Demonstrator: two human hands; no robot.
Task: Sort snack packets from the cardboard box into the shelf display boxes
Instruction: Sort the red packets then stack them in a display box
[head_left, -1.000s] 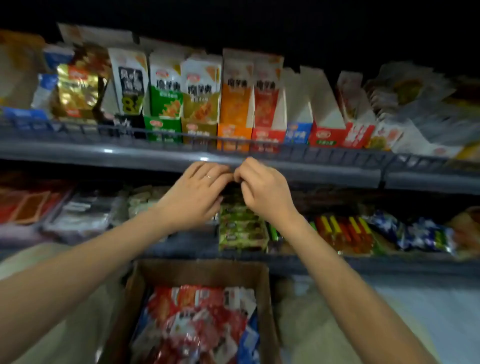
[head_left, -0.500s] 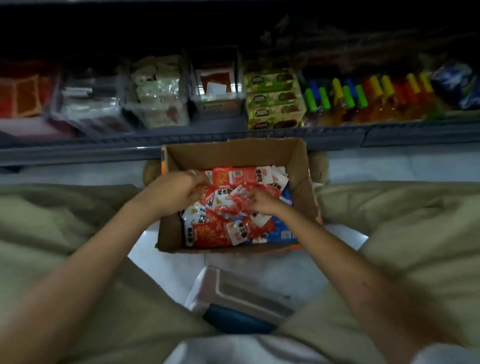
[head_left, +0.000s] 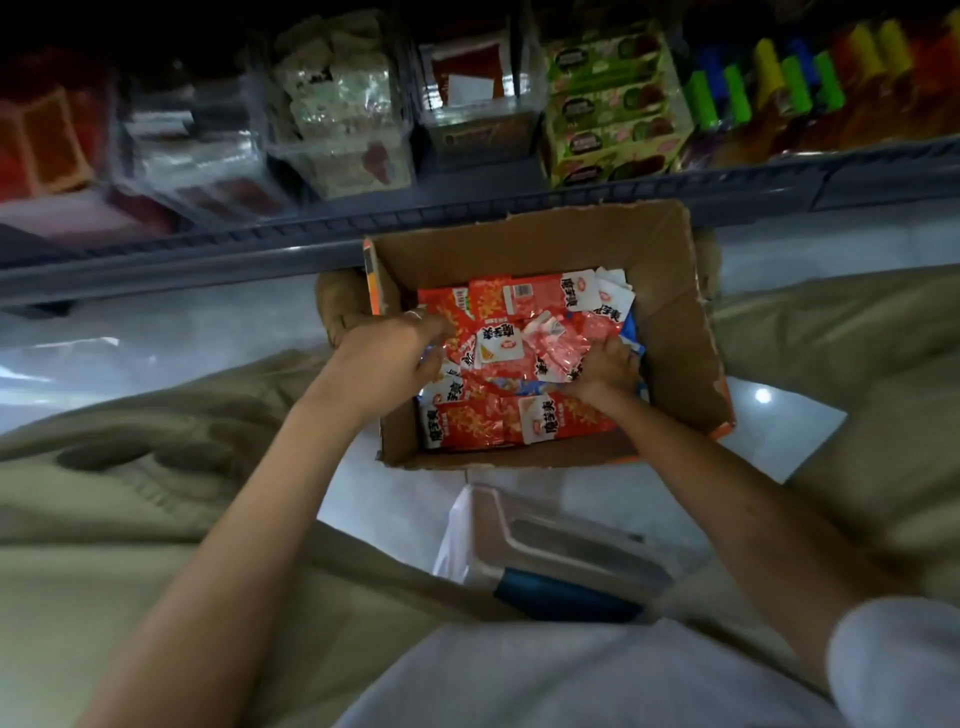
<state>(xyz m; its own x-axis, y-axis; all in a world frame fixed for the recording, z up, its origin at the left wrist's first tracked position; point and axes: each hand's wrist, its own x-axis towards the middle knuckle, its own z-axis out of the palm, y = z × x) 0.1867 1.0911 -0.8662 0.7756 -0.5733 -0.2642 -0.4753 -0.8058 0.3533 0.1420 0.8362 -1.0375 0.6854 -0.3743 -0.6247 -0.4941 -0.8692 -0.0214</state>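
Red snack packets (head_left: 498, 415) lie heaped in the open cardboard box (head_left: 675, 338), which sits on the pale floor (head_left: 208, 332) between the person's knees, just below the shelf (head_left: 467, 218) edge. The left hand (head_left: 389, 358) pinches packets at the pile's left side; the right hand (head_left: 608, 369) digs in at the right, fingers curled around packets. Display boxes (head_left: 343, 104) line the shelf above
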